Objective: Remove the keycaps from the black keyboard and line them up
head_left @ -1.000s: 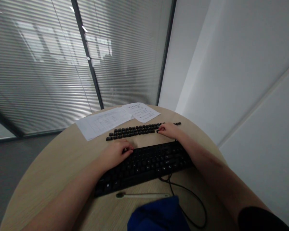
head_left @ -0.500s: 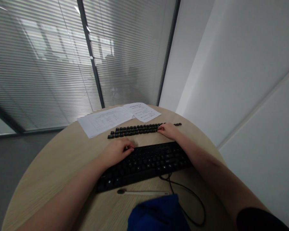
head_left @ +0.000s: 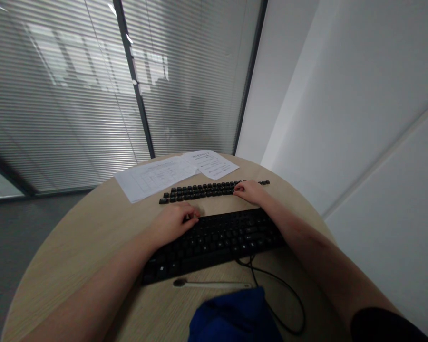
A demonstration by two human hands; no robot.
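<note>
A black keyboard [head_left: 214, 240] lies slantwise across the round table. My left hand [head_left: 173, 222] is at its far left edge, the thumb over the top and the fingers curled round the edge. Beyond the keyboard, loose black keycaps [head_left: 199, 191] stand in rows on the tabletop. My right hand [head_left: 250, 192] reaches over the keyboard's right end to these rows, fingertips pinched together at a keycap that they mostly hide. My right forearm covers the keyboard's right end.
A small brush with a pale handle [head_left: 214, 285] lies in front of the keyboard, near a blue cloth [head_left: 235, 317]. The black cable [head_left: 292, 294] loops at the right. Printed papers [head_left: 157, 178] lie at the table's far side, before blinds and a white wall.
The fingers of my left hand have loosened slightly at the keyboard's edge. My right hand stays at the keycap rows, almost unmoved. The view has shifted very slightly.
</note>
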